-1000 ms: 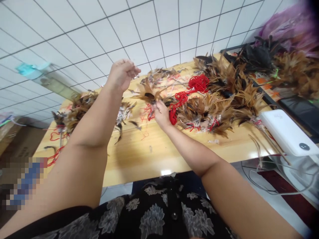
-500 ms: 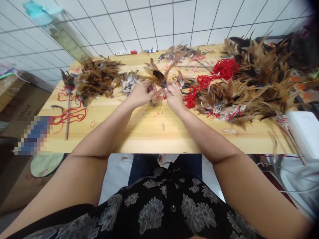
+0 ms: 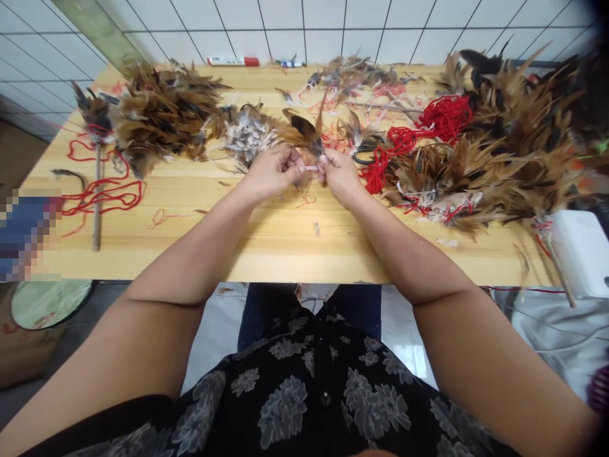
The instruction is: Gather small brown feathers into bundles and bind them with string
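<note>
My left hand (image 3: 270, 172) and my right hand (image 3: 339, 174) meet over the middle of a wooden table (image 3: 285, 244). Both pinch a small bunch of brown feathers (image 3: 301, 130) by its pale quill ends, which show between the fingertips. The bunch fans up and away from my hands. A tangle of red string (image 3: 398, 143) lies just right of my right hand. A grey-white feather tuft (image 3: 247, 134) lies just beyond my left hand.
A feather duster on a stick (image 3: 157, 117) with loose red string (image 3: 102, 193) lies at the left. A large heap of brown feathers (image 3: 499, 158) fills the right side. A marker (image 3: 233, 61) lies at the far edge. A white box (image 3: 580, 254) sits at the right.
My left hand came down from the air to join the right hand on the feather bunch. The view has tilted down and shifted, so the table now shows square-on.
</note>
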### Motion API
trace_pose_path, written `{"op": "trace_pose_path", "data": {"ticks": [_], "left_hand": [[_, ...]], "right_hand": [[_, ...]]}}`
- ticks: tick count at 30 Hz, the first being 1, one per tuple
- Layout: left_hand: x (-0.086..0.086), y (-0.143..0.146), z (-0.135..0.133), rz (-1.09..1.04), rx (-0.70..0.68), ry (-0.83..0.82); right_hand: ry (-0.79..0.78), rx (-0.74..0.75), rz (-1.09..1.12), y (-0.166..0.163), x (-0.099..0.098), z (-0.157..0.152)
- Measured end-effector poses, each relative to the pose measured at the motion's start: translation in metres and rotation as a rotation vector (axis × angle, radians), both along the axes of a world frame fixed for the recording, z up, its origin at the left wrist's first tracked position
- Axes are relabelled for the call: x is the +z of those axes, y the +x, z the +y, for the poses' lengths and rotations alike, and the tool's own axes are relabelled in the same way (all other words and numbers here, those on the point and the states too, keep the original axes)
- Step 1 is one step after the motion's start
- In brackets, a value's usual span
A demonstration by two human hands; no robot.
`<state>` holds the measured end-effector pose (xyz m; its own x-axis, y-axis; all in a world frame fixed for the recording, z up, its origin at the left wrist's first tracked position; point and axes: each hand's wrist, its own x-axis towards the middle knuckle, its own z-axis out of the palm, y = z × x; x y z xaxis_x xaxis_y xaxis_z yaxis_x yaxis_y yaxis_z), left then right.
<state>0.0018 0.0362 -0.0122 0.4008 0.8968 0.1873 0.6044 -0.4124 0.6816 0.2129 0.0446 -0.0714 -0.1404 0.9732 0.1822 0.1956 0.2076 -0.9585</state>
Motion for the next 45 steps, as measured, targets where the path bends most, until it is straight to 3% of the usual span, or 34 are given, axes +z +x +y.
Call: {"op": "trace_pose_path", "data": {"ticks": [5, 11, 19, 34, 41, 45], "left_hand": [[0.009, -0.002, -0.002, 0.049, 0.013, 0.038], [0.015, -0.006, -0.004, 0.064, 0.123, 0.16], [0.013, -0.012, 0.004, -0.024, 0.232, 0.27], [0.025, -0.002, -0.012, -0.071, 0.171, 0.186], [0.018, -0.001, -0.007, -0.116, 0.159, 0.184], [0.02, 0.0, -0.01, -0.088, 0.146, 0.172]], "right_hand": [[0.062, -0.087, 0.014, 0.005, -0.008, 0.01], [0.04, -0.1, -0.057, 0.008, -0.003, 0.007], [-0.099, -0.015, 0.173, 0.011, 0.01, 0.008], [0.176, 0.011, -0.063, 0.017, 0.016, 0.002], [-0.018, 0.05, 0.124, 0.009, 0.013, -0.002], [-0.007, -0.01, 0.148, 0.012, 0.003, 0.008]]}}
